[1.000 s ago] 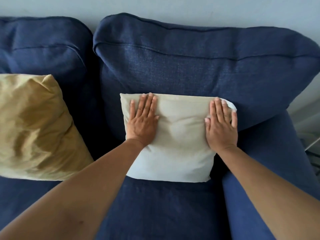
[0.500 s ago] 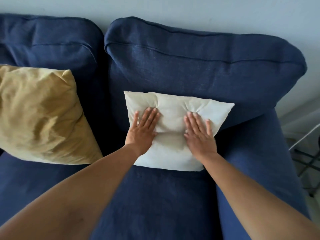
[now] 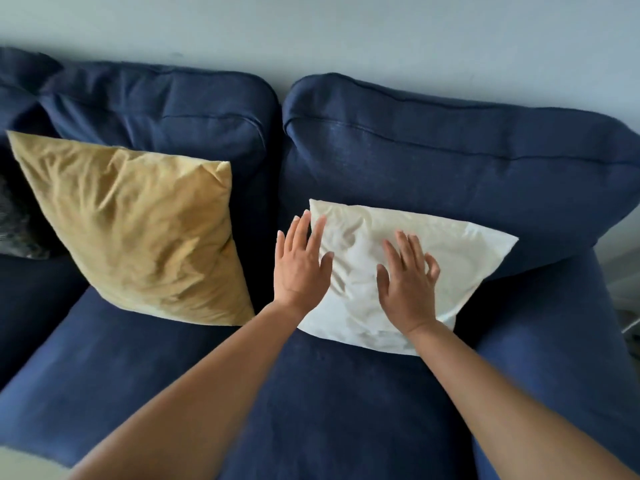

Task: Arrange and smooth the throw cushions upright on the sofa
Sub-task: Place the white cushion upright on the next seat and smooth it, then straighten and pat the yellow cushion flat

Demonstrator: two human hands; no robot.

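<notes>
The small cream fabric cushion was leaned against the navy sofa backrest. Left hand and right hand were spread flat, nothing gripped; even, outward strokes were judged best.

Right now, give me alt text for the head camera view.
Two bare hands, left hand and right hand, press flat and open on a cream cushion leaning against the back of a navy sofa. A mustard cushion stands propped to its left.
</notes>
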